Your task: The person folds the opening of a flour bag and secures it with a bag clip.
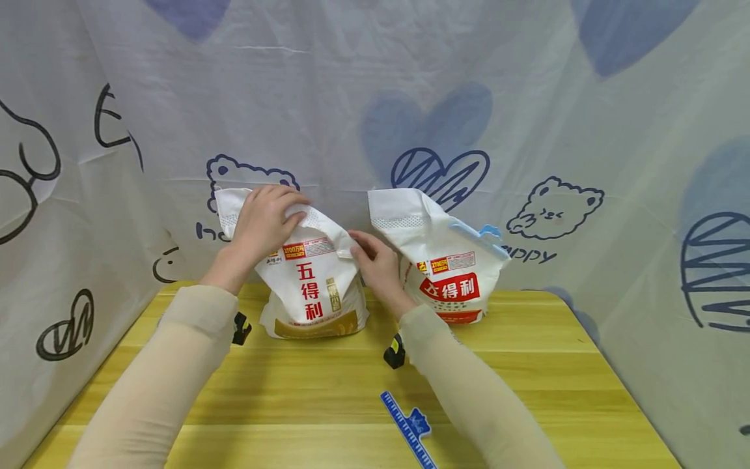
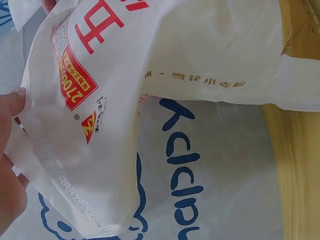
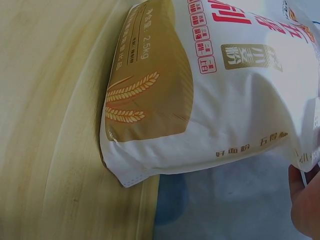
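A white flour bag (image 1: 310,286) with red lettering and a gold band stands on the table, its top folded over at a slant. My left hand (image 1: 268,218) grips the folded top, thumb in front and fingers over the back. In the left wrist view, part of that hand (image 2: 10,155) shows at the edge of the bag (image 2: 100,165). At the fold's lower right end, my right hand (image 1: 377,266) pinches the bag's corner. The right wrist view shows the gold wheat-printed base of the bag (image 3: 150,100) and fingertips (image 3: 306,205) at its top corner.
A second flour bag (image 1: 451,286) stands to the right, its slanted top held by a light blue clip (image 1: 480,236). A dark blue ruler-like strip (image 1: 407,426) with a shaped tab lies on the wooden table (image 1: 305,397) near the front. A printed cloth (image 1: 328,98) hangs behind.
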The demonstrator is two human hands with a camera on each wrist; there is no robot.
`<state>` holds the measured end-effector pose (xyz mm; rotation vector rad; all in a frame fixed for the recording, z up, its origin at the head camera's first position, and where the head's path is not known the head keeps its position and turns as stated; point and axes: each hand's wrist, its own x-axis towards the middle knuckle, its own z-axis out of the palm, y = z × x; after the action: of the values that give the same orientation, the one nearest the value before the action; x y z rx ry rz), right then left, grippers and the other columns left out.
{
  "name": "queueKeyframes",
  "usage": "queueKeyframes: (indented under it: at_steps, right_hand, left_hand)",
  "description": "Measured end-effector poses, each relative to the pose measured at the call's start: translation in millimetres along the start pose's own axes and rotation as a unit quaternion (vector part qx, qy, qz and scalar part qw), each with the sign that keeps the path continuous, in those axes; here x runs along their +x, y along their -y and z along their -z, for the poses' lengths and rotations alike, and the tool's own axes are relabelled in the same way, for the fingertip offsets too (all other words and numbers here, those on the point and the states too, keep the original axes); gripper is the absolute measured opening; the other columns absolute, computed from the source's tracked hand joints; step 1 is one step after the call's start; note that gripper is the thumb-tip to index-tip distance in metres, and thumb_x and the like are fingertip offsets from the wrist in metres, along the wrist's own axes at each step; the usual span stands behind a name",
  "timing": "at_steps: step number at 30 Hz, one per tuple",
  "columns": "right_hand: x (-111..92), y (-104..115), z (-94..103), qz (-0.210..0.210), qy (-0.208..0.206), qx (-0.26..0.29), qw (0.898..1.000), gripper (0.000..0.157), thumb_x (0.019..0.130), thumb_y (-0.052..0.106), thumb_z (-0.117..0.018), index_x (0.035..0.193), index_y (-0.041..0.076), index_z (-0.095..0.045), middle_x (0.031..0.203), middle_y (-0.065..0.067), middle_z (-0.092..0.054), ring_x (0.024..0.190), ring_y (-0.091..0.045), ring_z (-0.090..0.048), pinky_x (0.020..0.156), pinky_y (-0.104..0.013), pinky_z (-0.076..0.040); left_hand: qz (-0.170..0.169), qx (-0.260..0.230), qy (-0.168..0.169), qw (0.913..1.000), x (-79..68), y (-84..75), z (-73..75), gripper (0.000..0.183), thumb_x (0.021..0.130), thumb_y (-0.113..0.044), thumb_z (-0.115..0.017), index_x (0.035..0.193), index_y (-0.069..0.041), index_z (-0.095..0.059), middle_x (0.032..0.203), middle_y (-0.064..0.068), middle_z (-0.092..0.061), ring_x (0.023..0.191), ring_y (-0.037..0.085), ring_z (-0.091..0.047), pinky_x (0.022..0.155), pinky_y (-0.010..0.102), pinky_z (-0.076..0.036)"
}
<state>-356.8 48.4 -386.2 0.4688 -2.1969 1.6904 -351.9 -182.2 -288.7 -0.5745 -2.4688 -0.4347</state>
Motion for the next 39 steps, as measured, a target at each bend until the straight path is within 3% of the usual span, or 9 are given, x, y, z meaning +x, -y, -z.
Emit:
queueKeyframes:
  at_steps: [10,15,19,23,29,33,36,39]
  right_hand:
    - [-0.2,-4.7,-0.1,0.006,0.001,-0.006,1.0,0.03,0.101,0.007,-0.067,0.13,0.01,-0.072,0.131,-0.006,-0.072,0.117,-0.021,-0.069,0.099,-0.032,-0.056]
    - [-0.9,-10.1,0.9,0.013,0.0,-0.006,1.0,0.029,0.099,0.006,-0.07,0.127,0.013,-0.075,0.129,-0.004,-0.073,0.115,-0.018,-0.07,0.093,-0.024,-0.057]
    - [-1.2,-15.1,2.1,0.021,-0.014,-0.012,1.0,0.028,0.098,0.005,-0.071,0.123,0.014,-0.077,0.127,-0.002,-0.073,0.097,-0.009,-0.07,0.075,-0.014,-0.052]
    - [-0.8,-17.3,2.3,0.032,-0.032,-0.023,0.999,0.025,0.096,0.005,-0.074,0.119,0.014,-0.079,0.121,-0.001,-0.075,0.082,-0.001,-0.064,0.066,-0.013,-0.046]
    - [-1.0,-17.5,3.7,0.032,-0.036,-0.04,0.998,0.024,0.095,0.004,-0.074,0.117,0.014,-0.079,0.119,-0.003,-0.075,0.05,-0.003,-0.039,0.05,-0.017,-0.034]
    - [-2.1,-17.3,4.3,0.019,-0.027,-0.029,0.999,0.026,0.096,0.002,-0.072,0.119,0.013,-0.078,0.122,-0.003,-0.074,0.059,-0.003,-0.052,0.051,-0.016,-0.038]
    - [-3.5,-15.4,5.5,0.017,-0.019,-0.023,0.999,0.028,0.096,0.001,-0.071,0.121,0.013,-0.077,0.125,-0.004,-0.073,0.082,-0.009,-0.068,0.06,-0.014,-0.046]
    - [-5.2,-13.0,7.6,0.023,-0.012,-0.036,0.999,0.028,0.097,0.001,-0.07,0.123,0.012,-0.077,0.126,-0.005,-0.073,0.102,-0.017,-0.073,0.07,-0.015,-0.051]
  left_hand:
    - [0.012,-0.026,-0.019,0.9994,1.0,-0.1,-2.0,0.02,0.096,-0.014,-0.074,0.116,-0.014,-0.074,0.124,0.009,-0.07,0.123,0.034,-0.057,0.116,0.057,-0.035]
    - [0.015,-0.036,-0.03,0.9988,0.1,-0.7,-1.0,0.015,0.096,-0.011,-0.075,0.111,-0.014,-0.076,0.116,0.007,-0.072,0.118,0.032,-0.059,0.113,0.056,-0.036]
    - [0.017,-0.043,-0.035,0.9983,0.1,-1.4,-0.7,0.013,0.095,-0.009,-0.075,0.106,-0.015,-0.076,0.114,0.006,-0.073,0.117,0.031,-0.059,0.113,0.055,-0.035]
    - [0.019,-0.046,-0.036,0.9981,0.3,-1.8,-0.7,0.011,0.095,-0.009,-0.075,0.104,-0.015,-0.076,0.114,0.006,-0.074,0.117,0.03,-0.059,0.114,0.055,-0.035]
    - [0.02,-0.047,-0.036,0.9981,-1.1,-3.7,-1.2,0.011,0.095,-0.009,-0.075,0.103,-0.015,-0.077,0.109,0.005,-0.073,0.11,0.028,-0.059,0.11,0.054,-0.036]
    - [0.013,-0.045,-0.04,0.9981,-1.9,-3.5,-3.2,0.012,0.094,-0.008,-0.075,0.103,-0.016,-0.077,0.107,0.005,-0.073,0.108,0.028,-0.058,0.107,0.053,-0.038]
    - [0.007,-0.045,-0.046,0.9979,-1.8,-3.5,-4.5,0.012,0.094,-0.007,-0.075,0.103,-0.015,-0.077,0.106,0.005,-0.073,0.107,0.029,-0.058,0.106,0.054,-0.038]
    - [0.004,-0.046,-0.05,0.9977,-2.0,-3.1,-5.1,0.012,0.094,-0.007,-0.075,0.102,-0.015,-0.077,0.105,0.005,-0.073,0.107,0.029,-0.058,0.105,0.054,-0.038]
